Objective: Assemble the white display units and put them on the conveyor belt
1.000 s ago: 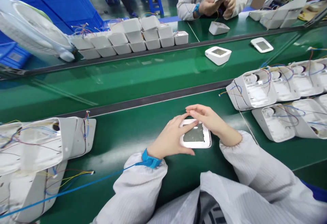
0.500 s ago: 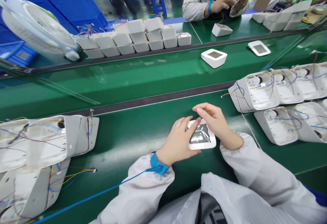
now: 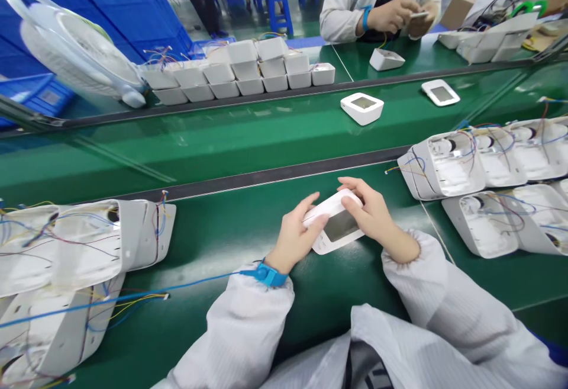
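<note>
Between my two hands is a white device with a grey display (image 3: 341,226), tilted so that its thick upper side shows. My left hand (image 3: 298,229) grips its left end, the thumb lying on the front by the screen. On the right end my right hand (image 3: 366,211) holds it, thumb on the top edge and fingers behind. The fingers at the back are partly hidden by the device. A blue wrist strap (image 3: 268,273) with a cord sits on my left wrist.
White housings with loose wires (image 3: 84,241) are stacked at left, and more housings (image 3: 457,161) at right. Two similar devices lie on the green belt (image 3: 222,140), one a white device (image 3: 362,108). Across it, a co-worker's hands (image 3: 394,16) hold a small part. A fan (image 3: 80,45) stands at far left.
The device has turned and tilted up, showing its thick side. My left hand has shifted from over the screen to the left end, and my right hand now grips the right end. Devices on the belt moved left.
</note>
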`<action>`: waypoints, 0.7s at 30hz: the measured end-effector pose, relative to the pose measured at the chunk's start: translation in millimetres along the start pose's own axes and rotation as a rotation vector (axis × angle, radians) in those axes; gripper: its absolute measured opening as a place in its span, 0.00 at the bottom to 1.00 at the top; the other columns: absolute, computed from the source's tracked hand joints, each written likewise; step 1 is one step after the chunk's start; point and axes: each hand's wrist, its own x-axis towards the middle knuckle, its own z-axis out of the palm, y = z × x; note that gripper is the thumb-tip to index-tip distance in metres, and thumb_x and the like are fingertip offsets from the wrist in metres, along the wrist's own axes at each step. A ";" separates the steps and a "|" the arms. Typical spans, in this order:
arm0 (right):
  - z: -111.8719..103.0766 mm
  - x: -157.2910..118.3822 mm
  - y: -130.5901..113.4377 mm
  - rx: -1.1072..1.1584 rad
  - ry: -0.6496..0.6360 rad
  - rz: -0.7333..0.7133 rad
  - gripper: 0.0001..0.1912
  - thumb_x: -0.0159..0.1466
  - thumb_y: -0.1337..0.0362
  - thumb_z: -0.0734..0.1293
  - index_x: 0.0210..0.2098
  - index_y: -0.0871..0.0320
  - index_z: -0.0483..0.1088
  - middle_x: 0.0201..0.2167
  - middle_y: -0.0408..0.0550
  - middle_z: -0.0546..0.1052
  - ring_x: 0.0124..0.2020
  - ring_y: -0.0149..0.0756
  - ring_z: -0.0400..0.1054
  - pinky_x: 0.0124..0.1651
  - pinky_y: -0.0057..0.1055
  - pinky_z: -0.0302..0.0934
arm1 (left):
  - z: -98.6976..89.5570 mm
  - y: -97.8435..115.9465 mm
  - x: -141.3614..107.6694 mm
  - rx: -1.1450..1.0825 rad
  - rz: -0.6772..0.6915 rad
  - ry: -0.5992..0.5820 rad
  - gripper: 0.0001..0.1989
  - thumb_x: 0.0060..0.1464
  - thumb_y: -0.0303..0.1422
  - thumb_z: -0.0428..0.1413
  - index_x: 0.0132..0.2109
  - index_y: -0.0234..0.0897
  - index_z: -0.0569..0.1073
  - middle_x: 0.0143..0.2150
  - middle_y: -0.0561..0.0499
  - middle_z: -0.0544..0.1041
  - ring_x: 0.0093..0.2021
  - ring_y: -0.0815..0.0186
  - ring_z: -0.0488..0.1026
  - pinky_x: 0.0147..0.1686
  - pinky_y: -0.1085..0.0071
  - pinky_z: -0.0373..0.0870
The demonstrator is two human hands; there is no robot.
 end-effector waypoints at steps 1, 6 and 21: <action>0.1 -0.7 1.0 0.010 0.007 -0.046 0.24 0.67 0.49 0.63 0.57 0.54 0.66 0.47 0.51 0.77 0.42 0.40 0.73 0.45 0.37 0.67 | -2.2 -0.3 0.4 -0.017 -0.017 -0.010 0.20 0.62 0.42 0.52 0.57 0.39 0.71 0.47 0.46 0.80 0.43 0.59 0.78 0.43 0.64 0.73; -0.7 -1.8 -0.3 -0.050 -0.036 -0.165 0.22 0.68 0.50 0.61 0.56 0.54 0.67 0.50 0.52 0.76 0.49 0.42 0.71 0.52 0.41 0.64 | -4.4 2.8 -1.6 0.053 0.031 0.018 0.16 0.62 0.41 0.53 0.52 0.40 0.75 0.47 0.49 0.81 0.43 0.60 0.78 0.42 0.67 0.72; 0.4 -5.5 -12.2 -0.302 0.082 -0.184 0.17 0.65 0.51 0.63 0.42 0.58 0.72 0.38 0.50 0.79 0.38 0.41 0.74 0.42 0.36 0.66 | -1.7 10.4 -5.6 0.281 0.159 -0.006 0.17 0.64 0.41 0.49 0.52 0.38 0.73 0.41 0.49 0.82 0.36 0.64 0.79 0.37 0.70 0.72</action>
